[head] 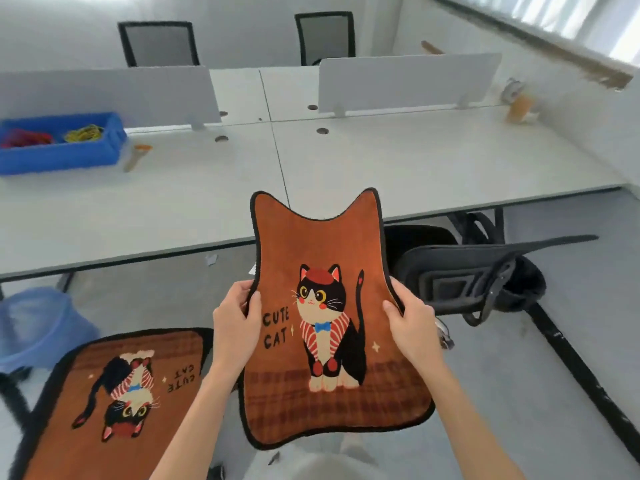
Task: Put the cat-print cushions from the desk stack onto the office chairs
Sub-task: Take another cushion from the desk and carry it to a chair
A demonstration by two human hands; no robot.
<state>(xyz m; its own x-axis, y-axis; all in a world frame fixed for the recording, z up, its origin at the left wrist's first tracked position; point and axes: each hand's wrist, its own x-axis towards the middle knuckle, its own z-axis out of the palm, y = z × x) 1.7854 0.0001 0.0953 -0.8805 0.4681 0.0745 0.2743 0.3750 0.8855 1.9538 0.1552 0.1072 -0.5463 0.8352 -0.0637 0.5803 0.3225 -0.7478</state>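
Observation:
I hold an orange cat-print cushion (322,244) with cat ears and the words CUTE CAT up in front of me, print facing me. My left hand (235,317) grips its left edge and my right hand (412,320) grips its right edge. A second cat-print cushion (114,403) lies flat on a chair seat at the lower left, its print upside down to me. A black office chair (485,271) stands to the right, partly behind the held cushion, with its seat bare. The white desk (381,161) ahead shows no cushion stack.
A blue bin (59,154) with coloured bands and a small brush (136,155) sit on the desk's left. White dividers (408,81) split the desks. Two chairs (159,43) stand on the far side. A blue waste basket (38,323) sits under the desk at left.

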